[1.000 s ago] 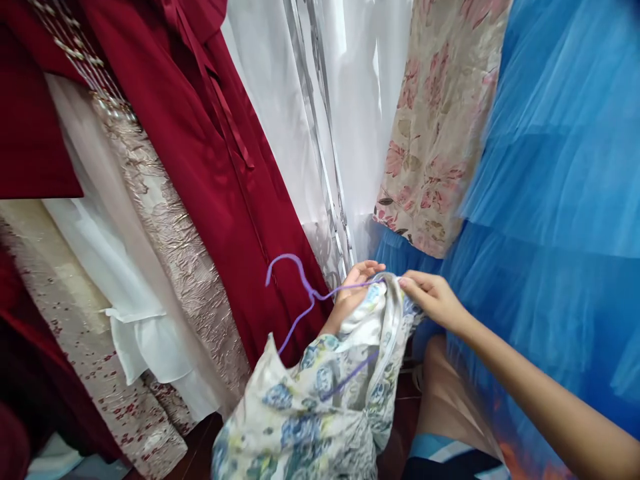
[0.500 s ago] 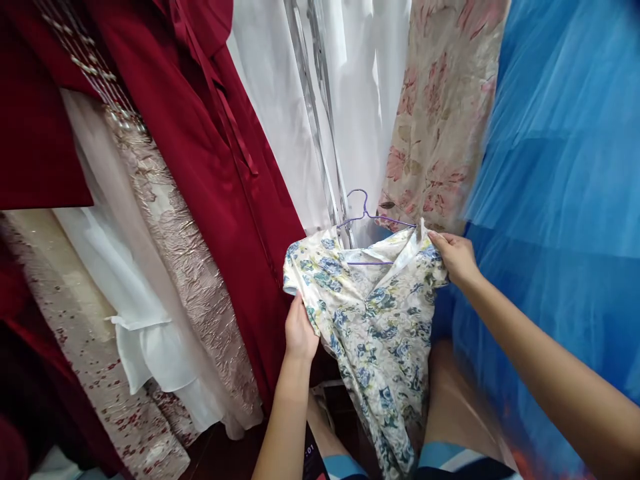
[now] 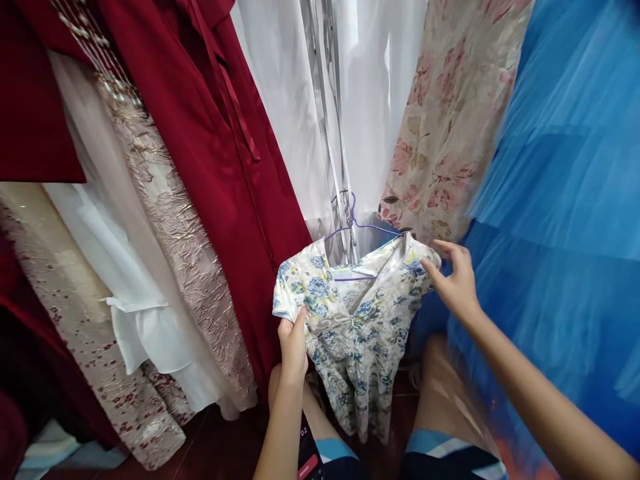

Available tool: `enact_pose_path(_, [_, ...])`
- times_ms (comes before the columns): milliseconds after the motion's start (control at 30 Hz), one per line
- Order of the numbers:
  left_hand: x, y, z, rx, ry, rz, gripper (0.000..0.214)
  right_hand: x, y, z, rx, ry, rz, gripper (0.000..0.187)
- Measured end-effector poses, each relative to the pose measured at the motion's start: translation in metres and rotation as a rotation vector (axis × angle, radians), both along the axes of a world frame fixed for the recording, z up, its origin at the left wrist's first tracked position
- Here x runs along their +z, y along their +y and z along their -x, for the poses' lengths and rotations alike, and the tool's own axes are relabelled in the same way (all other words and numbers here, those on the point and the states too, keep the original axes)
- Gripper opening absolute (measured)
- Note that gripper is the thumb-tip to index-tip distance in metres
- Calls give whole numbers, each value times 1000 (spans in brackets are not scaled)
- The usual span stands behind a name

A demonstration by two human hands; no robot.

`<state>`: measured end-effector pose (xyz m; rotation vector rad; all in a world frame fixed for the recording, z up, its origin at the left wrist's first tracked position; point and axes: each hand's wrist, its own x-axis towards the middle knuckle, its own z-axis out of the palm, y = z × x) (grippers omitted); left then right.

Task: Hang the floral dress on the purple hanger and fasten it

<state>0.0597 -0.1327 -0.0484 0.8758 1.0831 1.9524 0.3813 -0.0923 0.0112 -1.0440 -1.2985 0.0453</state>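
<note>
A white dress with blue flowers (image 3: pixel 357 313) hangs on a thin purple wire hanger (image 3: pixel 356 225), low in the middle of the view. The hanger's hook sits against the chrome rack upright (image 3: pixel 333 133). My left hand (image 3: pixel 294 343) pinches the dress's left sleeve hem from below. My right hand (image 3: pixel 456 283) is at the dress's right shoulder, fingers spread, fingertips at the cloth's edge without a clear grip.
Garments hang close all round: a dark red robe (image 3: pixel 220 167), a crinkled champagne dress (image 3: pixel 170 227), white sheer cloth (image 3: pixel 370 87), a beige dress with pink flowers (image 3: pixel 440 127) and blue tulle (image 3: pixel 560 200). My knees (image 3: pixel 440 380) and a dark wooden floor (image 3: pixel 220 447) show below.
The dress went from a bunched heap in both hands to hanging spread on its hanger at the rack. My left hand moved to the sleeve; my right hand's grip on the shoulder loosened.
</note>
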Motion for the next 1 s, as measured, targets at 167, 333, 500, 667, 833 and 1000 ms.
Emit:
enact_pose_path(167, [-5, 2, -8, 18, 7, 6, 42, -63, -30, 73, 358, -46, 255, 21])
enact_pose_path(333, [-8, 0, -9, -8, 26, 8, 46, -107, -21, 130, 489, -133, 618, 32])
enact_pose_path(500, [-6, -4, -6, 22, 87, 32, 47, -102, -14, 143, 470, -133, 522, 33])
enact_pose_path(667, [-7, -6, -10, 15, 88, 15, 50, -92, -14, 141, 412, -147, 551, 29])
enact_pose_path(833, [-6, -8, -13, 42, 142, 15, 48, -88, -13, 141, 347, -284, 469, 22])
enact_pose_path(1000, [-7, -7, -10, 66, 164, -6, 45, -93, -17, 139, 322, -266, 497, 18])
